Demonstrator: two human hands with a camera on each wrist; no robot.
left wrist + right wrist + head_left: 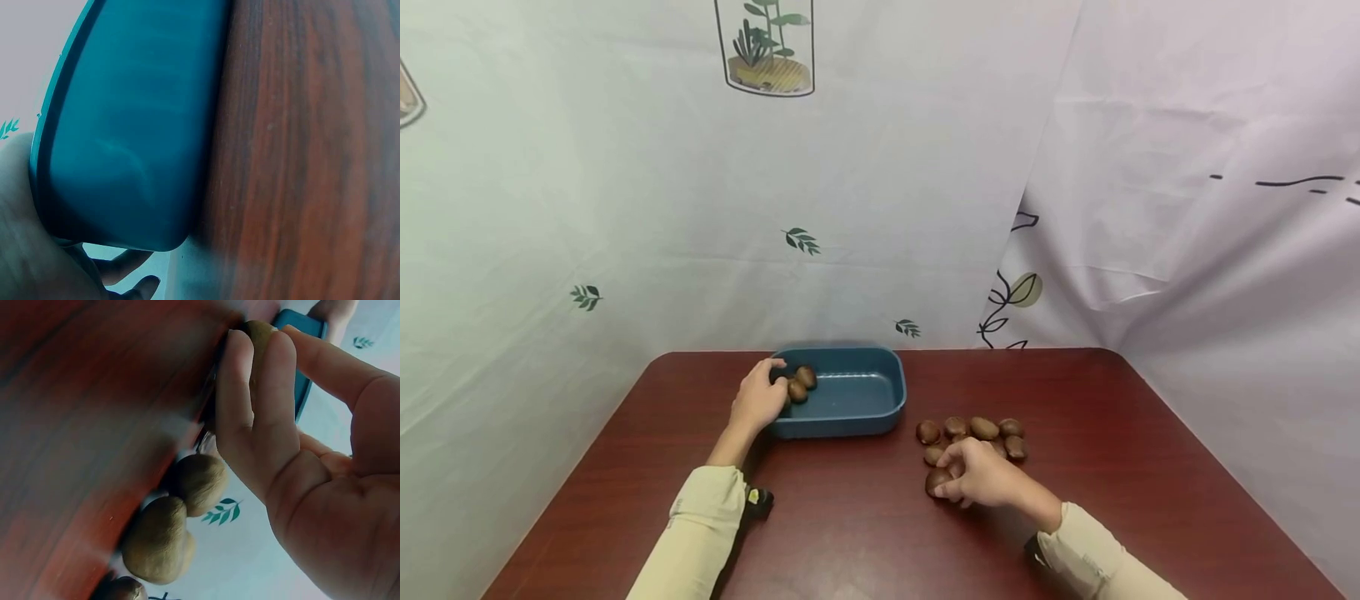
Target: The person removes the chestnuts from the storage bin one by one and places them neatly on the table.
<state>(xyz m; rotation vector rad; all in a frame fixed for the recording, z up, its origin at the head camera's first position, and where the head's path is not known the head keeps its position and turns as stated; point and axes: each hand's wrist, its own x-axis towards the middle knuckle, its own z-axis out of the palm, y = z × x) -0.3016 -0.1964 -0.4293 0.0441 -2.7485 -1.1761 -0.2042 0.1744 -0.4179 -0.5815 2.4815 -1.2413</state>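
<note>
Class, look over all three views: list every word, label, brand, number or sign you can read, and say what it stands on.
None can be read. The blue tray, chestnuts and table carry no writing; the backdrop cloth shows only printed leaves and a plant jar, no letters.

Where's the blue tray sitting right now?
In the head view, the blue tray sits on the table left of centre, left hand at its rim.
</note>
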